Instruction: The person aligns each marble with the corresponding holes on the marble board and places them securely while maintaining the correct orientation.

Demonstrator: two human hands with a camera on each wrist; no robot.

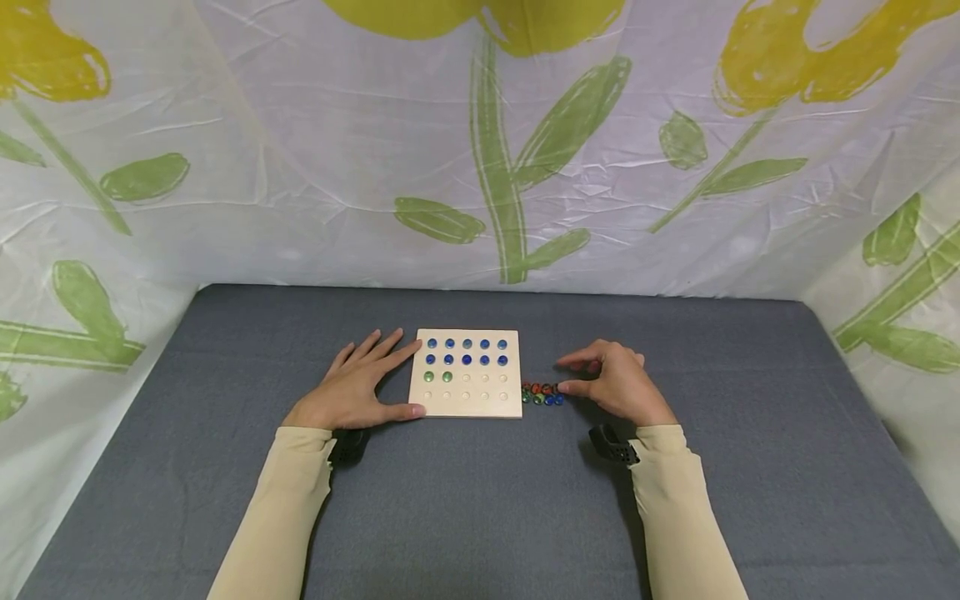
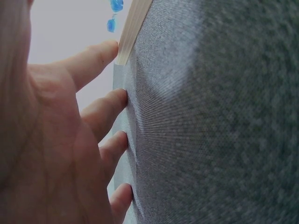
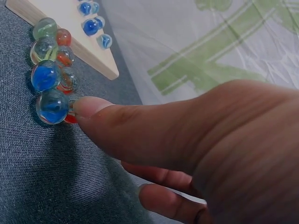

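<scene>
A pale wooden board (image 1: 465, 408) with rows of round hollows lies on the table. Blue marbles (image 1: 467, 360) fill its two far rows, and two green marbles (image 1: 438, 377) sit at the left of the third row. My left hand (image 1: 356, 387) is spread flat, its thumb and index finger touching the board's left side. Right of the board, several loose glass marbles (image 3: 46, 75), red, green and blue, lie in two lines. At their right end, my right thumb (image 3: 96, 108) touches a red marble; the right hand's (image 1: 621, 385) index finger stretches out apart from the thumb.
A dark grey cloth (image 1: 480, 500) covers the table. Behind it hangs a white sheet (image 1: 300, 167) printed with yellow flowers and green leaves. Dark wrist devices, such as the right wrist device (image 1: 613, 444), sit below both hands.
</scene>
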